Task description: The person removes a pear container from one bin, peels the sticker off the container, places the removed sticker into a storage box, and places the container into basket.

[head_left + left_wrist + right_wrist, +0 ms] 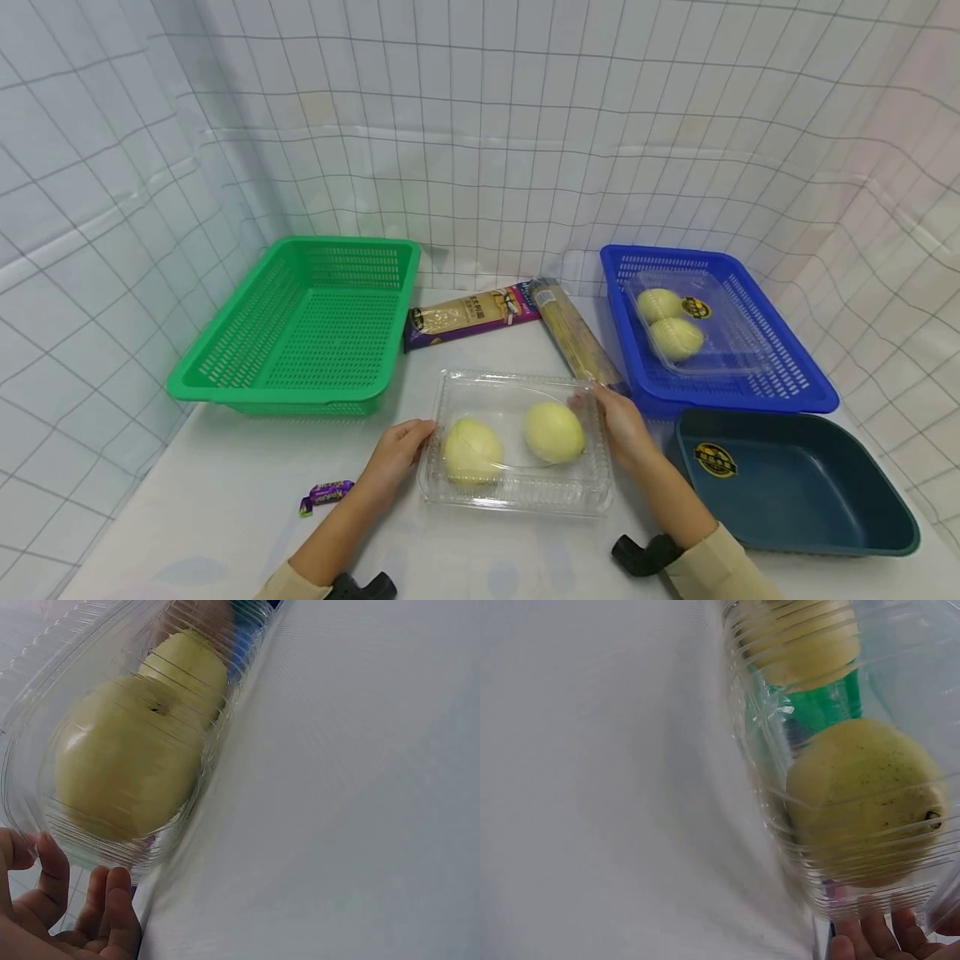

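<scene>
A clear plastic clamshell box (517, 492) with two pale yellow round fruits (555, 432) inside sits in the middle, before the person. At its left edge the left hand (395, 454) pinches the rim; the left wrist view shows thumb and finger (52, 874) meeting there, the other fingers curled below. From the right side, the right hand (618, 421) grips the box near its far corner. Its fingertips (874, 930) lie against the ribbed side wall in the right wrist view. The right thumb's hold is partly hidden.
A green basket (292, 392) stands at left. Noodle packets (472, 317) lie behind the box. At right, a blue basket (787, 392) holds another fruit box (720, 333); a dark teal bin (795, 483) is nearer. A purple-wrapped candy (330, 492) lies beside the left forearm.
</scene>
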